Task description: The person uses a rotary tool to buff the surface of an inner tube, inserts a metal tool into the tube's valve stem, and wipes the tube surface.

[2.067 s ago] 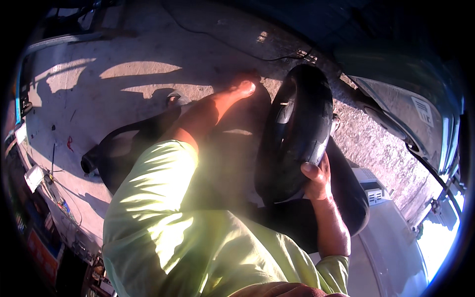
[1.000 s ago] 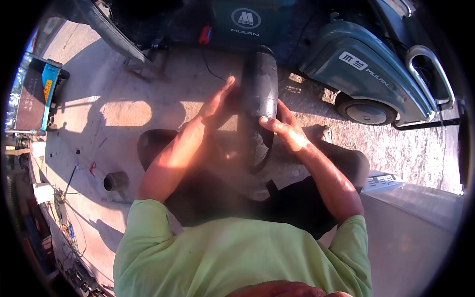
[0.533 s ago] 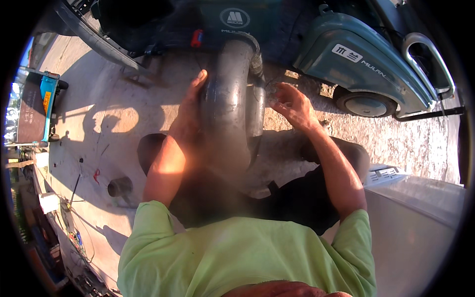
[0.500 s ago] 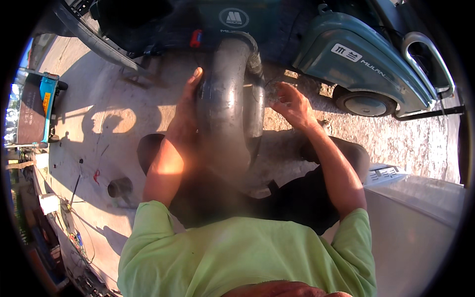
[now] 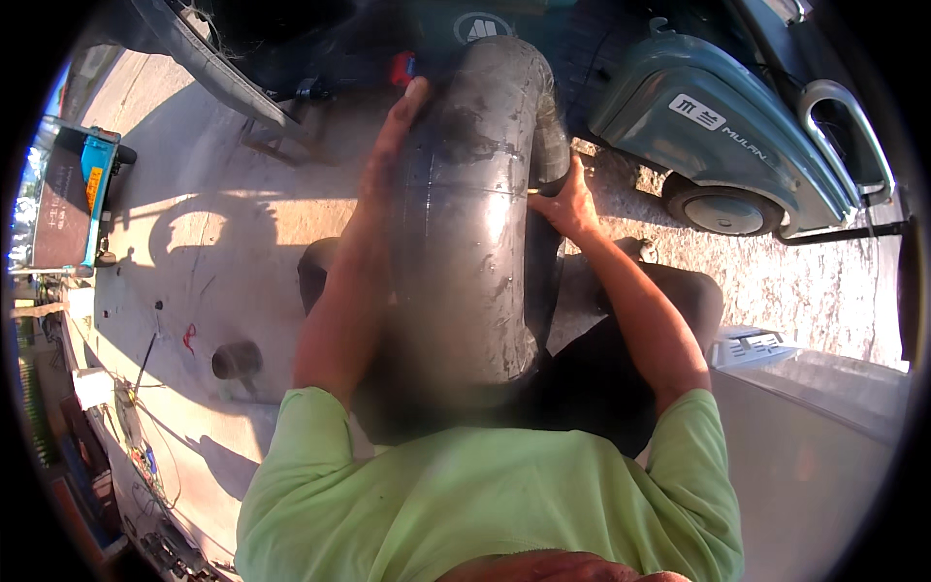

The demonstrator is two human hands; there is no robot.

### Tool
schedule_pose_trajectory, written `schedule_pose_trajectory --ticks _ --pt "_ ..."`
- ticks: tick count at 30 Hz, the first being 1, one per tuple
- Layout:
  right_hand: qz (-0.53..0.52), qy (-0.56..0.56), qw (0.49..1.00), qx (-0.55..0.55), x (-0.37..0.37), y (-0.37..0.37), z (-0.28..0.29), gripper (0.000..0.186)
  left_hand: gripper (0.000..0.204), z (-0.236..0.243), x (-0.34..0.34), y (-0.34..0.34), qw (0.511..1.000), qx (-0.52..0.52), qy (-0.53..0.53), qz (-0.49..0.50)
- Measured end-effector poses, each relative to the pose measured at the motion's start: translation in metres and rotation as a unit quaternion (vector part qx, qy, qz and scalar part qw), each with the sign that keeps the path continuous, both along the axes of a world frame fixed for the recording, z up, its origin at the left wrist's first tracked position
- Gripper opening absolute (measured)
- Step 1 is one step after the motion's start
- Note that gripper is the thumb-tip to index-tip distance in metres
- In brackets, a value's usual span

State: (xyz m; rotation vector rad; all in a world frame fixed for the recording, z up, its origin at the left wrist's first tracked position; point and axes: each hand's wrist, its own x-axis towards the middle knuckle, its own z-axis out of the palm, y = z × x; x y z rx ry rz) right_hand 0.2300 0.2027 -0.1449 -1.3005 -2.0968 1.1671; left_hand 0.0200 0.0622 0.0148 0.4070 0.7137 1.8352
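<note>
Here's the tube (image 5: 461, 213), long axis running ahead: left hand (image 5: 386, 145) open along its left flank, right hand (image 5: 571, 208) nearer its hole, thumb spread, hold unclear.

grey-black inner tube (image 5: 461, 223), light green shirt (image 5: 485, 495), black trousers (image 5: 601, 398), dark teal vehicle panel (image 5: 679, 141) with white label (image 5: 697, 112)

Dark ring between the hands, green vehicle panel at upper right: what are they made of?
The ring looks like rubber: smooth, slightly shiny, with soft highlights. The panel seems painted metal or plastic; its even sheen fits either.
</note>
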Motion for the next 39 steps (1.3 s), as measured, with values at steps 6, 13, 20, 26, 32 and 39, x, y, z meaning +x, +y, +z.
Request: schedule_pose_trajectory --ticks 6,13,20,26,32,39 --pt "0.098 0.193 0.968 -0.13 -0.018 0.009 -0.013 0.089 0.042 -0.009 -0.024 -0.005 0.975 -0.088 0.177 -0.097" --pt "0.209 0.192 0.918 -0.277 -0.017 0.009 0.074 0.072 0.025 0.002 0.009 -0.008 0.948 -0.022 0.291 -0.128" --pt "0.187 0.209 0.843 -0.458 -0.005 -0.019 0.112 0.065 0.017 -0.02 0.017 0.005 0.946 -0.016 0.31 -0.093" --pt "0.16 0.206 0.828 -0.497 0.006 -0.031 0.11 0.064 0.014 -0.032 0.031 0.01 0.943 -0.015 0.332 -0.029" --pt "0.154 0.206 0.82 -0.511 0.011 -0.034 0.11 0.064 0.011 -0.02 0.043 0.001 0.914 0.001 0.406 -0.006" --pt "0.156 0.216 0.815 -0.515 0.015 -0.038 0.11 0.064 0.01 -0.006 0.051 -0.005 0.898 -0.045 0.437 -0.011"
